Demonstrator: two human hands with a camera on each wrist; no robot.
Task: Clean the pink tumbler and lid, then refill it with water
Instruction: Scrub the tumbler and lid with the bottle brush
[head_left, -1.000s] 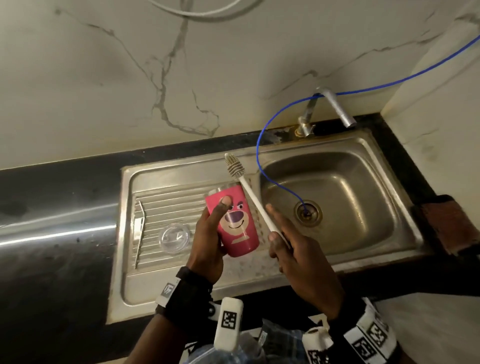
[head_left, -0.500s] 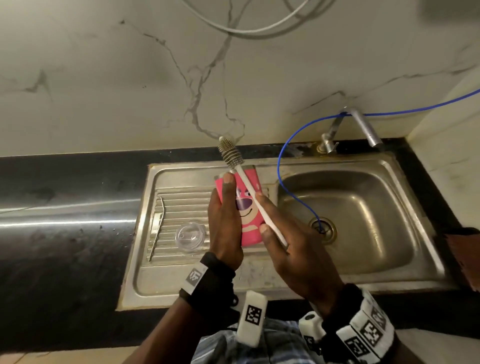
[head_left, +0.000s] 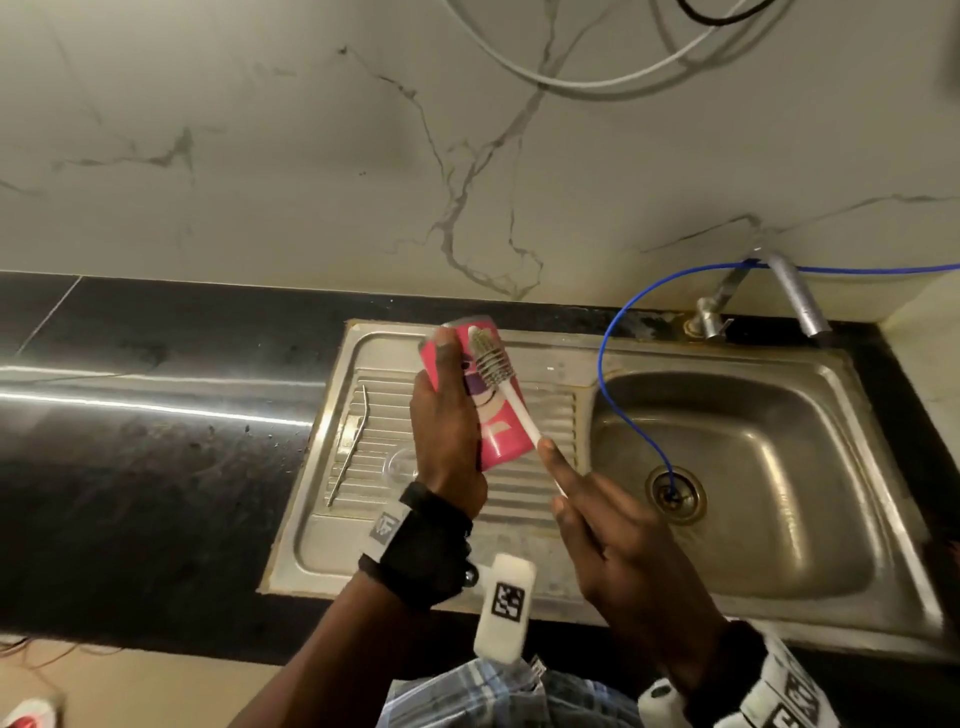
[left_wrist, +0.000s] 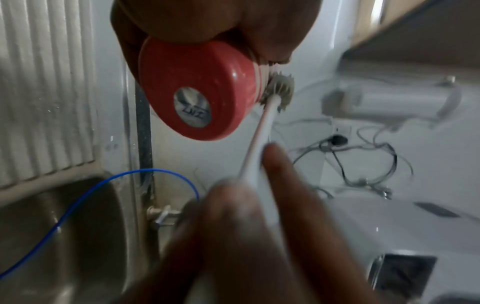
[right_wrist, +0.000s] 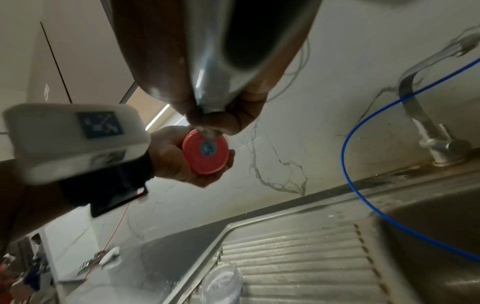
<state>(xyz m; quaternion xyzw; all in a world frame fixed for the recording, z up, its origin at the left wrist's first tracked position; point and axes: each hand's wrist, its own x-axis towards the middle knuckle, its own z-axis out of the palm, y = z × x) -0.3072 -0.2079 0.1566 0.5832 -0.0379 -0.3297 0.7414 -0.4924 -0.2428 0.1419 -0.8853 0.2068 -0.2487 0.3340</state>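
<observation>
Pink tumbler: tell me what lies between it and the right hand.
Only the white brush handle: it runs from the right hand up to the bristle head beside the pink tumbler. Clearest in the head view.

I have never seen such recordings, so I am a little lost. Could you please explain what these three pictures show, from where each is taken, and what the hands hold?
There is no machine: a person works with bare hands and wears three cameras. The wide picture comes from the head and looks down at a steel sink. The other two come from the wrists and look along each hand. The left hand grips the pink tumbler, its base turned toward the wrist cameras. The right hand holds a white brush by the handle; the bristles lie against the tumbler's outside, near its mouth. On the ribbed draining board lie a clear lid and a thin metal rod. A blue tube runs into the drain.
</observation>
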